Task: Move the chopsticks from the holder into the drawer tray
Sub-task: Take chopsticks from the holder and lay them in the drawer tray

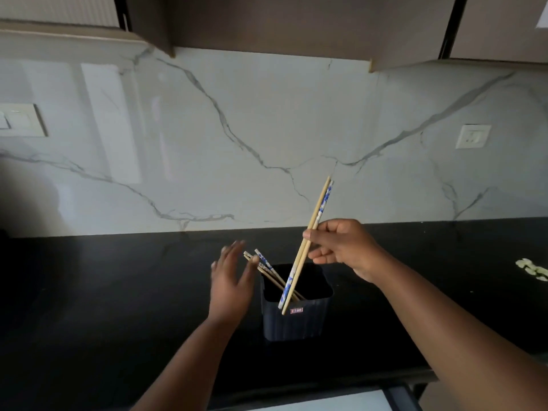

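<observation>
A dark ribbed square holder stands on the black counter. My right hand pinches a pair of chopsticks, one plain wood and one blue-patterned, tilted, with their lower ends in front of the holder's near rim. A few more chopsticks lean to the left inside the holder. My left hand, fingers spread and blurred, hovers just left of their tips, perhaps brushing them. A pale surface shows below the counter edge, maybe the drawer.
The marble backsplash rises behind the counter, with a switch plate at left and a socket at right. Brown upper cabinets hang overhead. Some pale bits lie on the counter's far right.
</observation>
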Demonstrator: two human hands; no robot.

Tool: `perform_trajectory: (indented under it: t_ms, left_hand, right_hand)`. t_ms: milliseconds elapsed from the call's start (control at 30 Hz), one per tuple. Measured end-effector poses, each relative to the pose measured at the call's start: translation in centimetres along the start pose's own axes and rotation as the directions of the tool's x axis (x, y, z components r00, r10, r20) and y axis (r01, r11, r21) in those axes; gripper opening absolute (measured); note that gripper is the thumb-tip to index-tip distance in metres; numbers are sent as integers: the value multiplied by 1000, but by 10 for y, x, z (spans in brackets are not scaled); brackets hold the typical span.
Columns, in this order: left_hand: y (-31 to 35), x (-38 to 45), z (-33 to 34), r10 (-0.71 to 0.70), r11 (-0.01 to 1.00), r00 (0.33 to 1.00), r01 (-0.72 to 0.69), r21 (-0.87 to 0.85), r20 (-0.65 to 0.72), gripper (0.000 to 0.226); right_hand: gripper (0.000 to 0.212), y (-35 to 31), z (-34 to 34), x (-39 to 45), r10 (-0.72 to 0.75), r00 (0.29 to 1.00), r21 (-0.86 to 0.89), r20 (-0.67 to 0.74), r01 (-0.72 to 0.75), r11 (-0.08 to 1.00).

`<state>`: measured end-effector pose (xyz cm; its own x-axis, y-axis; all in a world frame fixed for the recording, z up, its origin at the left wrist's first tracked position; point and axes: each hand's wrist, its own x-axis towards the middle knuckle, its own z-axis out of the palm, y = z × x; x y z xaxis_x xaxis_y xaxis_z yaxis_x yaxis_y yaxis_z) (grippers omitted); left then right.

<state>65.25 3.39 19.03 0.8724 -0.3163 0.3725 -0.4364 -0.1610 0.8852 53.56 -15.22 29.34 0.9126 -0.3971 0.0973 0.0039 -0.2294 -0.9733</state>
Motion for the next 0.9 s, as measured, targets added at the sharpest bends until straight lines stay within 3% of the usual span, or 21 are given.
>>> perform_trajectory:
  t_ms: [67, 133, 200, 300, 400, 500, 600, 700, 767, 833, 867, 900]
  left_hand:
    - [50, 12, 4, -3, 969, 983, 49, -243, 184, 49]
    - [81, 15, 14, -15, 954, 908, 138, -265, 419, 53]
    - [96, 9, 26, -38, 955, 843, 188, -228, 537, 43]
    - [99, -4, 40, -123, 953, 838, 250, -174, 532, 16]
    - [99, -8, 48, -226, 944, 797, 321, -75, 560, 16]
    - [103, -9, 51, -243, 928, 804, 356, -112, 543, 16]
    - [107, -8, 49, -256, 889, 807, 413, -198, 532, 20]
    - [104, -5, 41, -301, 801, 792, 512, -309, 531, 25]
    - [102, -3, 35, -309, 779, 784, 533, -330, 538, 25]
    - [101, -1, 32, -309, 753, 773, 555, -354, 554, 26]
    - [101, 0, 31, -306, 739, 764, 567, -365, 567, 28]
    - [100, 1, 31, -298, 725, 754, 578, -374, 586, 30]
  right_hand:
    - [18, 7, -3, -3, 43, 996, 1, 73, -43, 999]
    - [27, 12, -6, -5, 55, 991, 19, 118, -58, 998]
    - [34, 14, -12, -6, 69, 989, 34, 130, -74, 997]
    - [19, 17, -24, -6, 95, 983, 22, 156, -100, 995]
    - [21, 17, -33, -9, 119, 977, 26, 179, -125, 992]
    - [22, 13, -39, -11, 122, 976, 55, 182, -134, 989]
    - [14, 5, -45, -11, 32, 996, -8, 89, -31, 999]
    - [11, -6, -52, -15, -192, 980, -33, -53, 190, 981]
    - [14, -13, -54, -21, -505, 860, -251, -68, 476, 843]
    - [20, -16, -56, -29, -795, 593, -583, 123, 692, 426]
    - [22, -15, -56, -34, -846, 469, -676, 252, 712, 193]
    - [24, -12, -55, -37, -848, 387, -715, 361, 699, 15]
